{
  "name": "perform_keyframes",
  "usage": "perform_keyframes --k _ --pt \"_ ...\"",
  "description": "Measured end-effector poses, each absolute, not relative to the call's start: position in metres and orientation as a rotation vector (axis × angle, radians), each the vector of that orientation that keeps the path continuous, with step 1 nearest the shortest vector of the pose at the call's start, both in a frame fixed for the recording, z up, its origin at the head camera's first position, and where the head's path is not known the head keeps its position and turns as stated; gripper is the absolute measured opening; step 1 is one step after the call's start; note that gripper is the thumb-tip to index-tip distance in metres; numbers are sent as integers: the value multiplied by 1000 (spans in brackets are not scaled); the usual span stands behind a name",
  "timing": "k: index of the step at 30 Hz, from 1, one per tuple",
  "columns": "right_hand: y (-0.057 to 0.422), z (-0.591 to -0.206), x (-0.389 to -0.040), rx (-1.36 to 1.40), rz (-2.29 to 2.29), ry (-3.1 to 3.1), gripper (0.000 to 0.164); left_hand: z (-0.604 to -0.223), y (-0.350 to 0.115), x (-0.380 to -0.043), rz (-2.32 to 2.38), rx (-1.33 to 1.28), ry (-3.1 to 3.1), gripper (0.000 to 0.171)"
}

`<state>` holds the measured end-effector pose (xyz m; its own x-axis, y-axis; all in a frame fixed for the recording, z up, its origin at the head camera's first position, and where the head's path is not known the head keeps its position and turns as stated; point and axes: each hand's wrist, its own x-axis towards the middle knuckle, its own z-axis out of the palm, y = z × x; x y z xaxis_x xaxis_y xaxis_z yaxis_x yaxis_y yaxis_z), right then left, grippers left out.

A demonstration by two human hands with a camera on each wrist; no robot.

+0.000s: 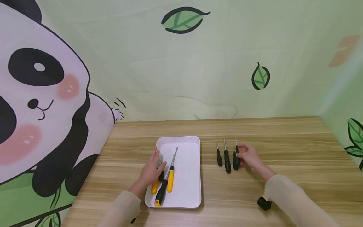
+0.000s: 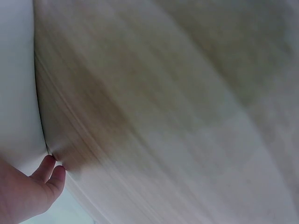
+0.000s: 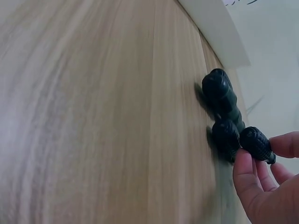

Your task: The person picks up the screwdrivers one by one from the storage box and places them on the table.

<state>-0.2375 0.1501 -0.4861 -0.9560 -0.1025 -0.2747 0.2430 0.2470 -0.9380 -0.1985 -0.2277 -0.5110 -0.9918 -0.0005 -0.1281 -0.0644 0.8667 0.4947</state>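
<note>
My right hand (image 1: 250, 157) pinches a small black screwdriver (image 3: 256, 142) between thumb and fingers, at the right end of a row on the table. Close beside it is another small black screwdriver (image 1: 235, 163); further left are a longer black screwdriver (image 1: 227, 162) and a short black one (image 1: 219, 160). My left hand (image 1: 151, 170) rests at the left rim of the white tray (image 1: 188, 176), fingers extended. Inside the tray are a yellow-handled screwdriver (image 1: 170, 180), a black-and-yellow screwdriver (image 1: 161, 192) and other tools partly hidden by that hand.
The wood-grain table (image 1: 227, 201) meets a light green printed backdrop (image 1: 227, 63) at the back and right. A printed panda (image 1: 42, 78) covers the left side. Under my right sleeve a black object (image 1: 264, 204) shows, its kind unclear.
</note>
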Motion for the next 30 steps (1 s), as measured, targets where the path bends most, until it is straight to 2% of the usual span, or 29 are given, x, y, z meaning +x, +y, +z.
perform_keyframes --k 12,30 --pt "158 -493 -238 180 -1673 2230 51 -513 -227 -199 778 -56 2923 72" --pt "162 -486 -244 259 -1542 2200 46 -511 -228 -197 772 -18 2935 70"
